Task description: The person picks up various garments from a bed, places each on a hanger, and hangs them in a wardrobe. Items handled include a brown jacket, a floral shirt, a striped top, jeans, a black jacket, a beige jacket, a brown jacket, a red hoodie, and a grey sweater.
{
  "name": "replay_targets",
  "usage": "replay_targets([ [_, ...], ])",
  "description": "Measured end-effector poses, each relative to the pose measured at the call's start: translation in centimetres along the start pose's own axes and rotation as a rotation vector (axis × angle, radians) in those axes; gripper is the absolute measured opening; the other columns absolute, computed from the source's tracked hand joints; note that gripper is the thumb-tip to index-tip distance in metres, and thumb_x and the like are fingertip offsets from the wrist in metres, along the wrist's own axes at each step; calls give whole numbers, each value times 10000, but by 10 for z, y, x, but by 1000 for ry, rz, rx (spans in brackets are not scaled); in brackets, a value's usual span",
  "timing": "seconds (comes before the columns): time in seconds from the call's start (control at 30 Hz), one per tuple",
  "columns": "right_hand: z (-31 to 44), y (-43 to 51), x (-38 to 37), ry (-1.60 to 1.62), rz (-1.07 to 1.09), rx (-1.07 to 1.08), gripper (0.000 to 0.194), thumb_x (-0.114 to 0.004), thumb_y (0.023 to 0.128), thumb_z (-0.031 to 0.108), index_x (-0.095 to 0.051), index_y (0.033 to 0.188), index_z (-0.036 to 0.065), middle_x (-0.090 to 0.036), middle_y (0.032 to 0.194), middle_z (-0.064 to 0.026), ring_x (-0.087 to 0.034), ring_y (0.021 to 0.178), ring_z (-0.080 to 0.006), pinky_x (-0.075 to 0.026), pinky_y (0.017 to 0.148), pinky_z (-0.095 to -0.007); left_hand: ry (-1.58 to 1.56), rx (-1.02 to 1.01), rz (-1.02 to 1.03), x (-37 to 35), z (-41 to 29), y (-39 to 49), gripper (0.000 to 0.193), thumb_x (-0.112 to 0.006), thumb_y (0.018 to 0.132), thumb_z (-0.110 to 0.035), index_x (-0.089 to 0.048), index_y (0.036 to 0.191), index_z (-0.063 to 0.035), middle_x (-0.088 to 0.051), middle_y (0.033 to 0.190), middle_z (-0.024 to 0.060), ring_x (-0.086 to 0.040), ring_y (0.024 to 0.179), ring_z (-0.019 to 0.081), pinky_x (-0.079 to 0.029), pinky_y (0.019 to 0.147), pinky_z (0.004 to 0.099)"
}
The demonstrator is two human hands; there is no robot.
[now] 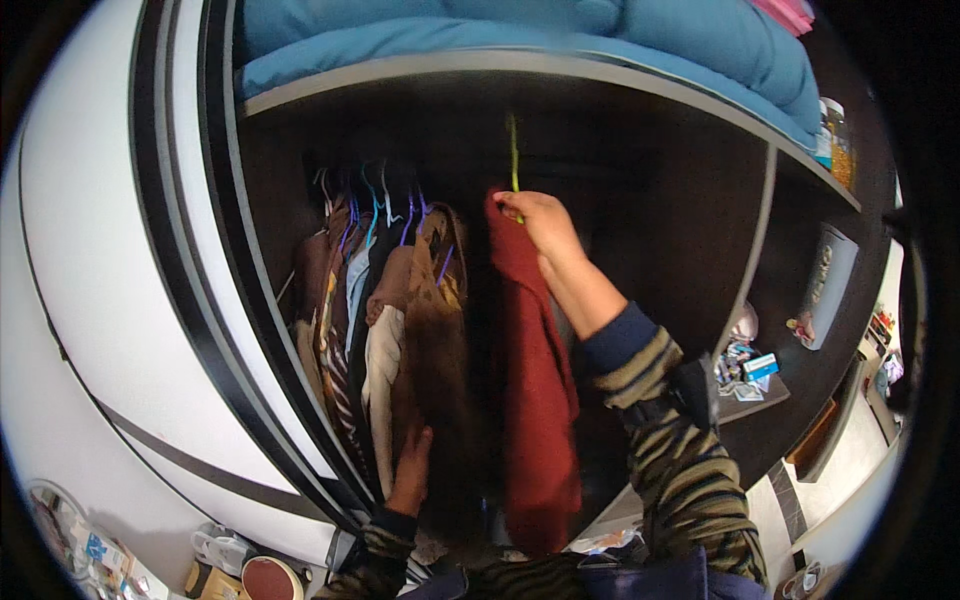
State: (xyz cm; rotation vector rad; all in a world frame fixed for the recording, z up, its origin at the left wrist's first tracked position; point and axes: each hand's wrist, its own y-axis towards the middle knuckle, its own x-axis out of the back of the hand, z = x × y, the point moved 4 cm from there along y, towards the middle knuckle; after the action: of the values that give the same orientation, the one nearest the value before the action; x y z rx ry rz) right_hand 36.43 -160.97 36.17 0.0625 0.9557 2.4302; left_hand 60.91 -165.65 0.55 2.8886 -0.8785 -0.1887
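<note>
My right hand (540, 217) grips the top of a red garment (534, 360) at the neck of its yellow-green hanger (514, 154). The garment hangs long and slightly blurred inside a dark wardrobe, apart from the other clothes. Whether the hook rests on a rail cannot be made out in the shadow. Lower down, my left hand (412, 469) is against the hanging clothes, beside a brown garment (431, 337) and a cream one (385, 360); its fingers are partly lost in shadow. Several garments hang to the left on purple hangers (409, 217) and blue ones (373, 199).
Overhead, a shelf edge (525, 61) carries folded blue bedding (450, 34). White sliding door panels (82, 225) bound the left side. At right, a divider (759, 225) borders a small shelf (757, 405) with a blue-and-white box (760, 366). Jars (836, 142) stand at the upper right.
</note>
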Motion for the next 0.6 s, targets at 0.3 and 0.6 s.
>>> replay_targets([
  [0.3, -83, 5, -95, 53, -48, -110, 285, -577, 890, 230, -557, 687, 30, -497, 637, -10, -435, 593, -117, -342, 538, -306, -432, 131, 81, 18, 32, -38, 479, -338, 1032, -304, -380, 1436, -49, -457, 1417, 130, -439, 1285, 264, -327, 1074, 361],
  [0.6, -159, -74, 136, -267, -257, 114, 440, -512, 979, 320, -557, 1275, -2, -610, 1208, -135, -566, 1131, -218, -425, 977, -310, 534, -230, 60, 16, -7, -73, 411, -521, 844, -56, -525, 1249, 13, -549, 1260, 218, -524, 1145, 386, -403, 977, 422],
])
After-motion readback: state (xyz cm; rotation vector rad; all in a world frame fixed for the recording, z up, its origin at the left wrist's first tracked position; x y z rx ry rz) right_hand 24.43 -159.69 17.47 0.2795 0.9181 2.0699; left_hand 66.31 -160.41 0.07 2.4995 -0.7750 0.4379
